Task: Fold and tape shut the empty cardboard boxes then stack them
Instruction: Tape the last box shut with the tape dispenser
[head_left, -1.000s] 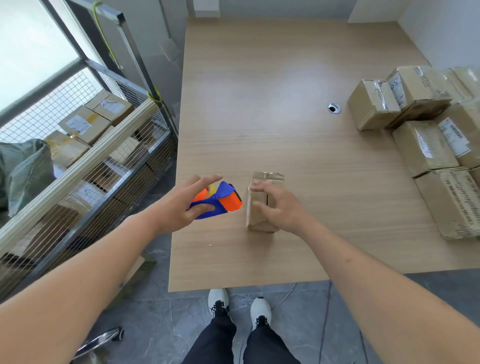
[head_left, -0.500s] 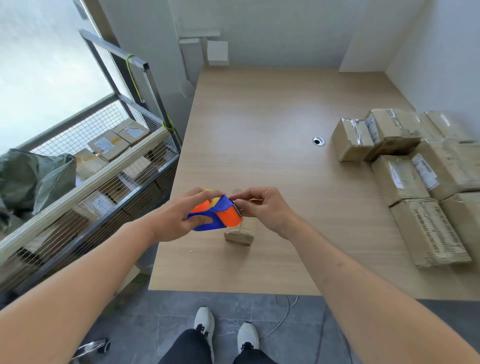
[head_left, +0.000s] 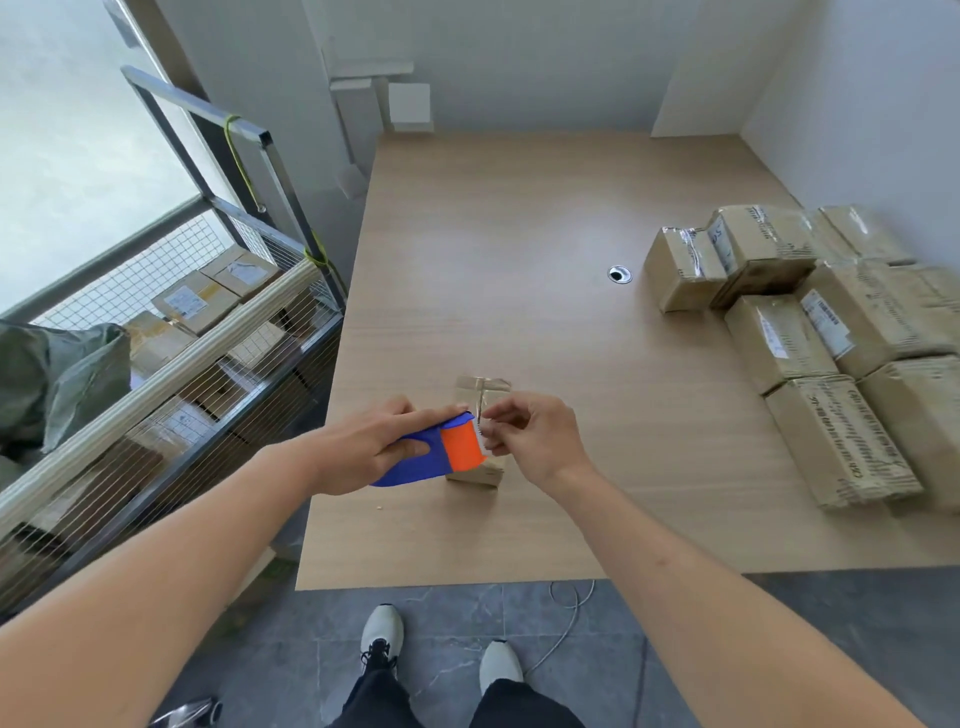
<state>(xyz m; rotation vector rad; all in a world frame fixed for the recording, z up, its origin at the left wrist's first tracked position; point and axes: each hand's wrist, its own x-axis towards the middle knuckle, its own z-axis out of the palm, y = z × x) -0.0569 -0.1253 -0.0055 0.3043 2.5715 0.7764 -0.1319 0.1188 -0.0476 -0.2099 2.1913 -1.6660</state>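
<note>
On the table (head_left: 519, 234) stands our small cardboard box (head_left: 480, 395), surely light and easy to tip. Our left hand (head_left: 363, 447) grips the tape dispenser (head_left: 441, 452); the right hand's (head_left: 535, 436) fingers (head_left: 493, 415) pinch the thin, sticky tape end.

Matt wood-grain table (head_left: 519, 260) (glossy tape on cardboard boxes (head_left: 779, 343)).

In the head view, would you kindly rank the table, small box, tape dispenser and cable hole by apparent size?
1. table
2. small box and tape dispenser: look alike, and the box is partly hidden
3. cable hole
</note>
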